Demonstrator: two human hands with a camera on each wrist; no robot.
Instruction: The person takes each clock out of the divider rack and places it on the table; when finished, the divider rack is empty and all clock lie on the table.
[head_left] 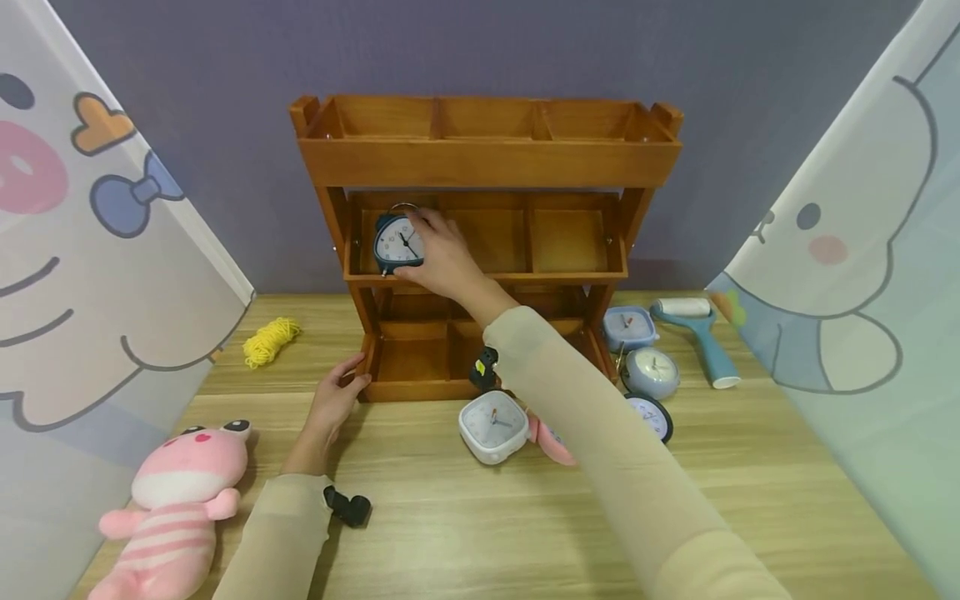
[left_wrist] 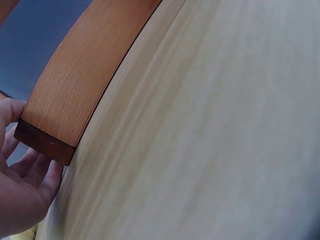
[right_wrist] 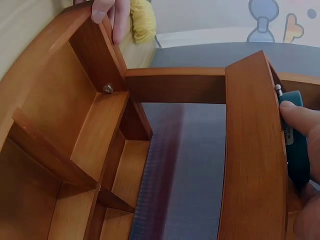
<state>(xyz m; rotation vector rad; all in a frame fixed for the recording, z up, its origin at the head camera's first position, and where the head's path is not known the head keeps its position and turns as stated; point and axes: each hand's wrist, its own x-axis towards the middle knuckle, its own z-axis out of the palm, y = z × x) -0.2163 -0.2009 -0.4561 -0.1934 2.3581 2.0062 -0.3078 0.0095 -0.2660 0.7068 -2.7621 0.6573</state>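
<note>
A brown wooden shelf [head_left: 487,162] with three tiers stands against the back wall. In its middle tier, inside the left compartment, a dark teal alarm clock [head_left: 398,240] sits face forward, leaning slightly. My right hand [head_left: 444,254] grips that clock by its right side, thumb low and fingers near the top. The right wrist view shows the clock's edge [right_wrist: 297,142] under the thumb. My left hand [head_left: 336,402] holds the front left corner of the bottom tier [left_wrist: 75,85], thumb on one side of the board and fingers on the other.
A white clock [head_left: 493,423] and a partly hidden pink clock [head_left: 553,442] lie before the shelf. To its right are a blue clock [head_left: 628,327], a round clock [head_left: 651,372], a black-rimmed clock [head_left: 651,417] and a lint roller [head_left: 701,333]. Yellow string [head_left: 271,342] and a pink plush [head_left: 180,508] lie left.
</note>
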